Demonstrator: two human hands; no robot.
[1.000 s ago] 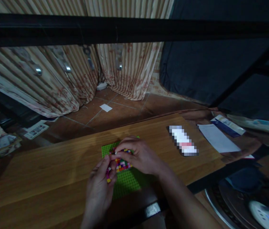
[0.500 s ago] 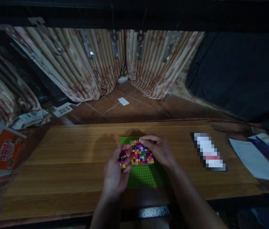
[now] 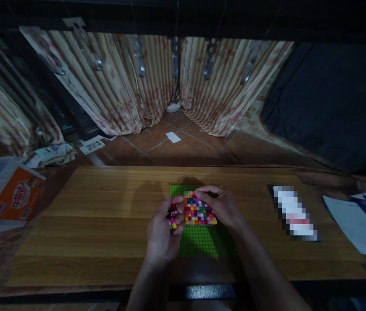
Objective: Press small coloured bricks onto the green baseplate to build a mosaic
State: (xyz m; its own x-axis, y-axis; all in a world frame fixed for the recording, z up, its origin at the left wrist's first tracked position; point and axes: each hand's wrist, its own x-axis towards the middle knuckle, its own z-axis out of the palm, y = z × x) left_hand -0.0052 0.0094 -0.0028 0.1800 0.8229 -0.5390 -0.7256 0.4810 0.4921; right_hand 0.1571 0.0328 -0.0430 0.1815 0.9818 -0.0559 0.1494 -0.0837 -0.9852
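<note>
Since half a second ago the view is shifting slightly: the green studded plastic baseplate [image 3: 198, 240] and both hands are sitting a touch further right in frame, and the orange printed carton [image 3: 14, 195] at the left is showing more fully. The hands themselves are barely changing pose.

Left hand [image 3: 162, 229] is curling closed around a short stack of small coloured bricks [image 3: 173, 216], pinched between thumb and fingers just beside the left edge of the multicoloured checkered brick patch [image 3: 198, 210]. It is probably holding them close so spare pieces stay within reach of the work.

Right hand [image 3: 221, 206] is lying along the patch's right and far edges, fingertips closed together at the far corner (whether on a single brick there, cannot tell; too dim). The patch is sitting on the baseplate's far half, near half bare studs.

Baseplate is resting flat near the front middle of the wooden plank table [image 3: 105, 224]. A white paper sheet [image 3: 354, 226] is lying well apart at the right.
</note>
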